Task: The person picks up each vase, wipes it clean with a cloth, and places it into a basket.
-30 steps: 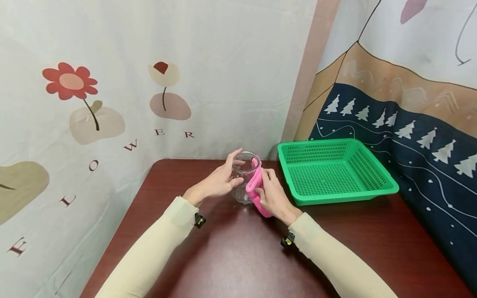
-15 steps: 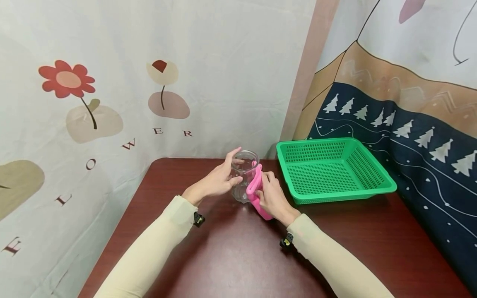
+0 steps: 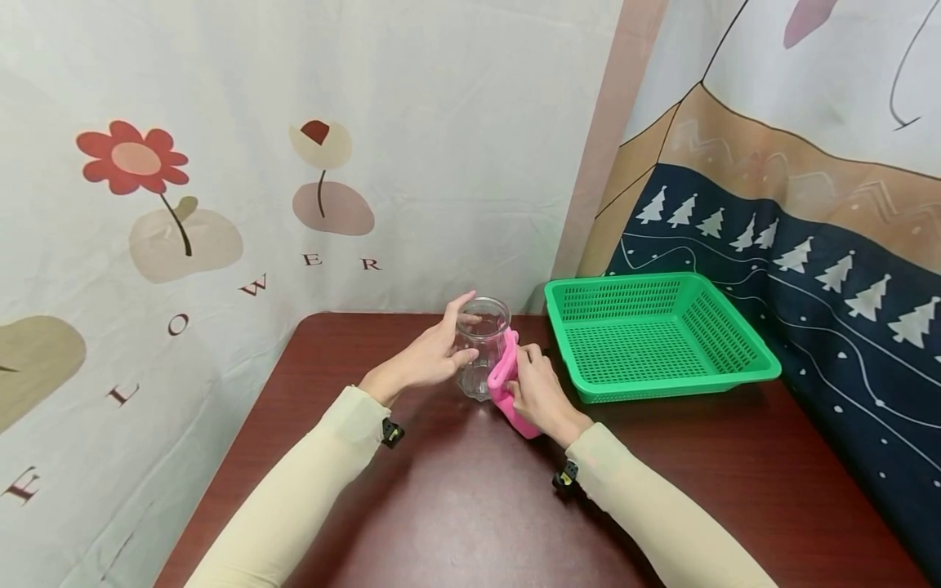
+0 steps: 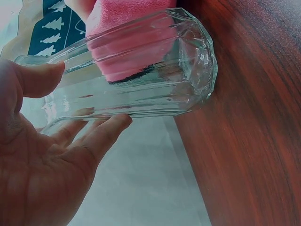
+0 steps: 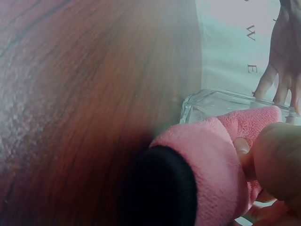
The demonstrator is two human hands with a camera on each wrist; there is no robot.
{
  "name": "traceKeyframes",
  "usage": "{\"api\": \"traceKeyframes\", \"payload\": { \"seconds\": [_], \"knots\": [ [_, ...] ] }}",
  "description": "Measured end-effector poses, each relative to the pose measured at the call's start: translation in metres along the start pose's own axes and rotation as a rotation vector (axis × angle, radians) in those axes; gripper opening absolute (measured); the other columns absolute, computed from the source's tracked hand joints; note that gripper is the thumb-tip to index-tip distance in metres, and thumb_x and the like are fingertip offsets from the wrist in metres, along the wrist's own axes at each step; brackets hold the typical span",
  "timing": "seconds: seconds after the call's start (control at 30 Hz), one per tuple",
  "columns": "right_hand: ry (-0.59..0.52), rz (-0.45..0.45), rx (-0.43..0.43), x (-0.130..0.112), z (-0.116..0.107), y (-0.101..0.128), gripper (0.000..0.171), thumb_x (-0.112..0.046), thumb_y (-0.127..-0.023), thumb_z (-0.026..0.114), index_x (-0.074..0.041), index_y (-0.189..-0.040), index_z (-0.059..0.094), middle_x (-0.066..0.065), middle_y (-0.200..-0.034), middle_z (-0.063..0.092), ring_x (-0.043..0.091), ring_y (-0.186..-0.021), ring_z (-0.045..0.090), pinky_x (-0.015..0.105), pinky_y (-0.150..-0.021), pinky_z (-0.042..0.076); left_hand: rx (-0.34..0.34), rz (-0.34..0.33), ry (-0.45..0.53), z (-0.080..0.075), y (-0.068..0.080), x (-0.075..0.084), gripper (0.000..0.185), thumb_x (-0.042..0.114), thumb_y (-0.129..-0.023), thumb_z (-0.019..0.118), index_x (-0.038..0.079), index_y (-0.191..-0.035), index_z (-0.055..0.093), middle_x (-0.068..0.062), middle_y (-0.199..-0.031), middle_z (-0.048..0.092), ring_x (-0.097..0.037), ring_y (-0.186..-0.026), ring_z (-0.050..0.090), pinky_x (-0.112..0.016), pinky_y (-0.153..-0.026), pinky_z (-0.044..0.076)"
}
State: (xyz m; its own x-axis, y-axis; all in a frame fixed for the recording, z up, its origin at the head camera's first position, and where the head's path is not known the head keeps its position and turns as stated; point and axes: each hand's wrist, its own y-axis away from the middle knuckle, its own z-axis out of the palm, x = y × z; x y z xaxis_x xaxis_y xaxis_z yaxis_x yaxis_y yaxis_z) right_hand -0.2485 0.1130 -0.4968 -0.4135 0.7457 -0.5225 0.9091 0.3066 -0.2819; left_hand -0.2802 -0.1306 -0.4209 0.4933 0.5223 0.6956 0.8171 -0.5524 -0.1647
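Observation:
A clear ribbed glass (image 3: 481, 347) stands upright on the dark red table (image 3: 456, 506). My left hand (image 3: 430, 355) holds the glass from the left, thumb and fingers curled round it; the left wrist view shows the glass (image 4: 141, 70) between thumb and fingers (image 4: 101, 134). My right hand (image 3: 535, 388) grips a folded pink cloth (image 3: 507, 384) and presses it against the right side of the glass. In the right wrist view the pink cloth (image 5: 211, 160) lies against the glass base (image 5: 221, 101), with a dark patch on its near fold.
A green plastic basket (image 3: 662, 339) with perforated walls stands at the right rear of the table, close to my right hand. Patterned curtains hang behind the table on the left and right. Bare table top stretches toward me.
My right hand has slid the pink cloth a little down the side of the glass. The left hand and the glass have stayed in place.

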Motion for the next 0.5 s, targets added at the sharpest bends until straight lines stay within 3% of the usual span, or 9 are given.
{"api": "traceKeyframes", "payload": {
  "seconds": [0.23,0.37,0.5],
  "knots": [
    [-0.001,0.011,-0.031,0.003,0.000,0.000,0.058,-0.007,-0.103,0.085,0.007,-0.154,0.061,0.027,-0.139,0.063,0.044,-0.117,0.071,0.062,-0.106,0.062,-0.007,-0.005,0.006,-0.001,0.002,0.001,0.097,0.007,-0.115,0.068,0.014,-0.186,0.002,-0.026,-0.173,0.056,-0.045,-0.151,0.067,-0.062,-0.126,0.056],
    [0.017,-0.027,-0.001,0.019,0.011,-0.001,0.053,-0.009,-0.101,0.087,0.007,-0.146,0.065,0.026,-0.129,0.065,0.040,-0.105,0.073,0.061,-0.095,0.065,-0.003,-0.010,0.001,-0.001,0.002,0.002,0.095,0.008,-0.115,0.066,0.014,-0.186,0.002,-0.025,-0.173,0.056,-0.043,-0.149,0.068,-0.062,-0.125,0.056],
    [0.016,-0.029,0.004,0.037,0.026,-0.004,0.053,-0.014,-0.100,0.089,0.005,-0.144,0.067,0.024,-0.125,0.066,0.038,-0.100,0.073,0.060,-0.092,0.066,-0.005,-0.022,-0.003,0.000,0.002,0.003,0.096,0.009,-0.116,0.067,0.015,-0.186,0.002,-0.024,-0.173,0.056,-0.042,-0.148,0.068,-0.062,-0.124,0.057]
  ]
}}
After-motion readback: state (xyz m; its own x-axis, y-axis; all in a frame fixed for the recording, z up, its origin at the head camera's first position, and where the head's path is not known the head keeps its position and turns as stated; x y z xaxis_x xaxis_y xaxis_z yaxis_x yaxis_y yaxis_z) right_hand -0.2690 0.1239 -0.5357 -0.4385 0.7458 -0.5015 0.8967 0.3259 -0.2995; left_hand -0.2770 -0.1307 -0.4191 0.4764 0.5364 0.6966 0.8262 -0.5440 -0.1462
